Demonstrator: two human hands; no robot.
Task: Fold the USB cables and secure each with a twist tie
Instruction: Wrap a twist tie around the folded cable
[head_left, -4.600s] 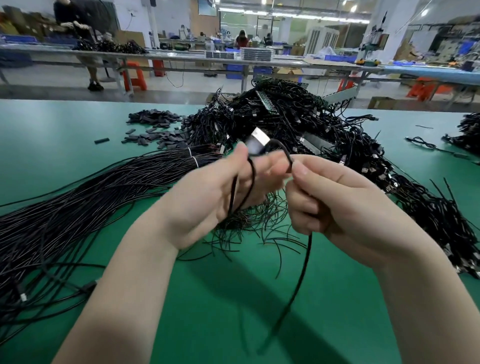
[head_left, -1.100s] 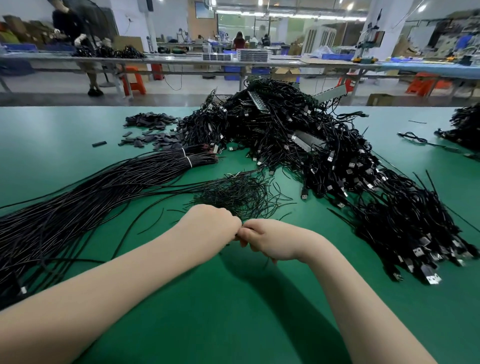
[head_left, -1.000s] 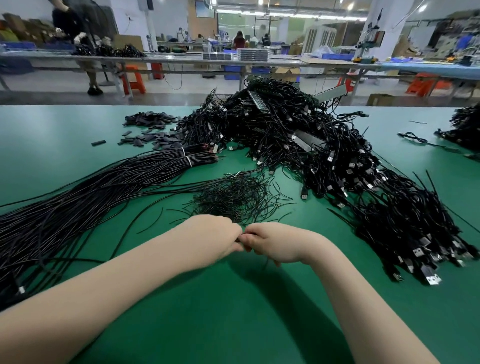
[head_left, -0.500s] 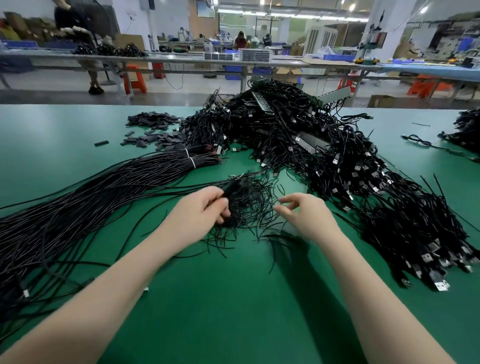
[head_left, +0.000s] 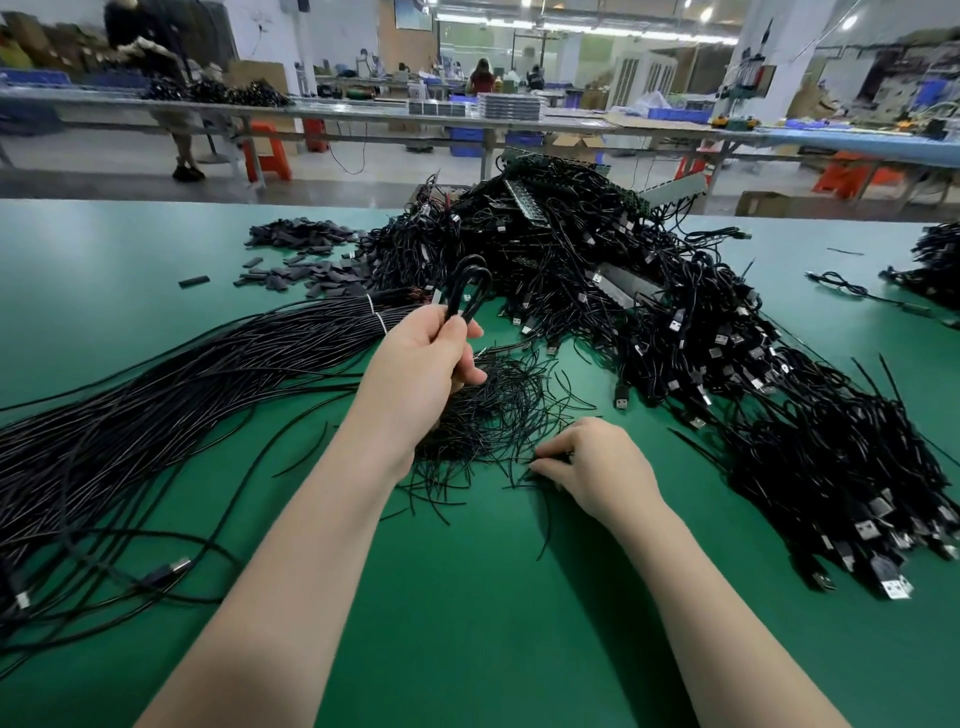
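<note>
Your left hand (head_left: 426, 358) raised above green table (head_left: 467, 623), gripping folded USB cable (head_left: 467, 286), loops upright. Your right hand (head_left: 592, 467) low on table, fingertips pinching at strand in loose twist tie pile (head_left: 498, 405). Straight cable bundle (head_left: 182, 395) left; tangled cable heap (head_left: 649, 291) beyond.

Green table (head_left: 130, 270), small black pieces (head_left: 306, 260)

We see a green table (head_left: 467, 623) bearing a big heap of folded USB cables (head_left: 649, 312) at one o'clock, loose straight cables (head_left: 156, 415) at nine, twist ties (head_left: 498, 415) centrally, small black pieces (head_left: 306, 260) at eleven.
</note>
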